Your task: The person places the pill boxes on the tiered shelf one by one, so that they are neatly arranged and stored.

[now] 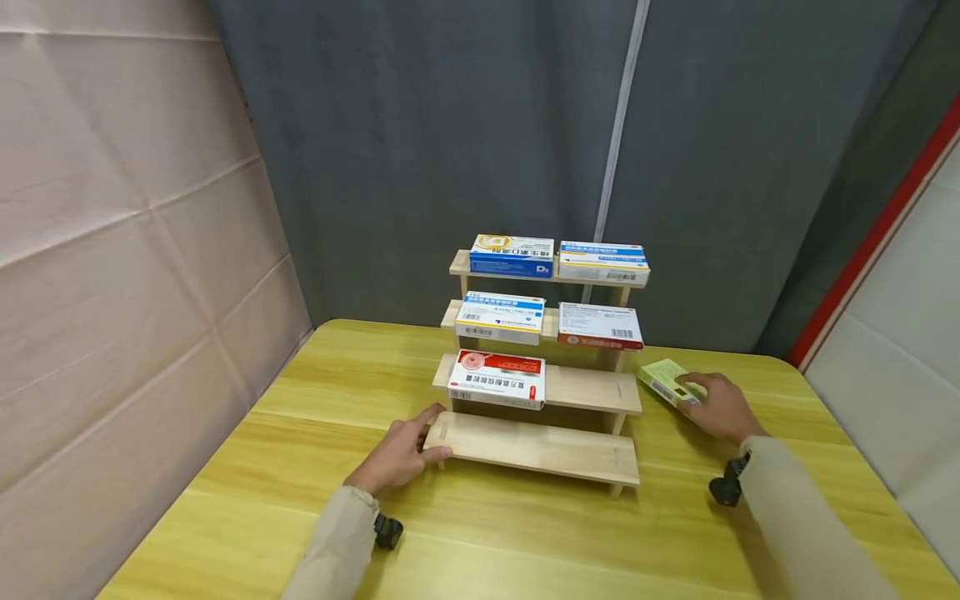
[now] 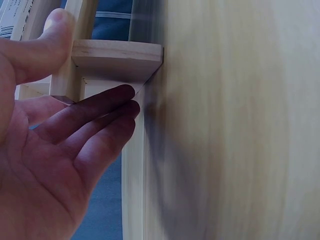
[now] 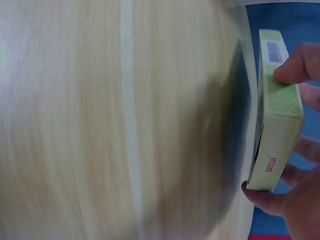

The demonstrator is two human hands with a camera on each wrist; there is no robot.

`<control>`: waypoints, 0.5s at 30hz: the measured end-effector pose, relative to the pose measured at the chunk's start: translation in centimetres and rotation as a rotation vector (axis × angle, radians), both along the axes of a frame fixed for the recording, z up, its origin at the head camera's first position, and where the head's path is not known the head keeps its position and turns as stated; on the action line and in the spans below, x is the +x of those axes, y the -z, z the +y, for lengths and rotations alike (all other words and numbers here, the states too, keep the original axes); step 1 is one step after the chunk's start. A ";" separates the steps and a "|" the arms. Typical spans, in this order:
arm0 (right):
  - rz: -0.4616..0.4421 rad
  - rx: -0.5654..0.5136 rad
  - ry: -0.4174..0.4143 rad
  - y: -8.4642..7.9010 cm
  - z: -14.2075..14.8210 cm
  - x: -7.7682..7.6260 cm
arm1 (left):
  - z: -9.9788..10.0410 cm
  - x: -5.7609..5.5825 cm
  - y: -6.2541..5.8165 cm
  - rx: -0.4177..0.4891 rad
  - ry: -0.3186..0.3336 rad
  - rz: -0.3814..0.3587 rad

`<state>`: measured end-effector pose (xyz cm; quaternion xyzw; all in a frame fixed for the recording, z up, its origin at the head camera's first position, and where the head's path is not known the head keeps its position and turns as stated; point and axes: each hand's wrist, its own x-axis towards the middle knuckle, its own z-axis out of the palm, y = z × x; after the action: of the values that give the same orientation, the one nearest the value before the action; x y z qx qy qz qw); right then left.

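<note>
A stepped wooden rack (image 1: 525, 446) stands in the middle of the table. My left hand (image 1: 401, 450) grips the left end of its lowest step. In the left wrist view, the thumb (image 2: 60, 30) lies against the step board (image 2: 67, 80), while the other fingers extend past its end. To the right of the rack, my right hand (image 1: 716, 404) holds a pale green medicine box (image 1: 663, 382). The right wrist view has this box (image 3: 275, 145) between thumb and fingers, tilted close over the table.
On the top step sit a blue-and-white box (image 1: 512, 257) and a white-blue box (image 1: 603, 263). Below them are another white-blue box (image 1: 500, 317) and a white-and-dark-red box (image 1: 598, 325). A red-and-white box (image 1: 497, 379) lies left on the third step. Grey curtain (image 1: 420, 150) hangs behind.
</note>
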<state>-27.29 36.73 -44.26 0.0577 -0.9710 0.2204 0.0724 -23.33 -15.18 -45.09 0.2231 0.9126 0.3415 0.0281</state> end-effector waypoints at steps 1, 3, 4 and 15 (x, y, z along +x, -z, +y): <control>0.002 -0.006 -0.007 -0.1 0.2 0.1 | 0.0 0.0 0.0 -0.001 0.002 0.002; 0.000 -0.016 -0.015 -0.3 0.5 0.3 | 0.0 -0.1 0.0 -0.001 0.004 0.003; -0.003 -0.019 -0.017 -0.5 0.6 0.4 | 0.0 -0.1 0.0 0.000 0.005 0.003; 0.076 -0.054 -0.095 -2.4 1.9 2.4 | 0.0 -0.1 0.1 0.003 -0.004 -0.010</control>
<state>-24.85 38.59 -41.91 0.1099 -0.9575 0.2472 0.1002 -23.41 -15.16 -45.14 0.2194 0.9124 0.3442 0.0316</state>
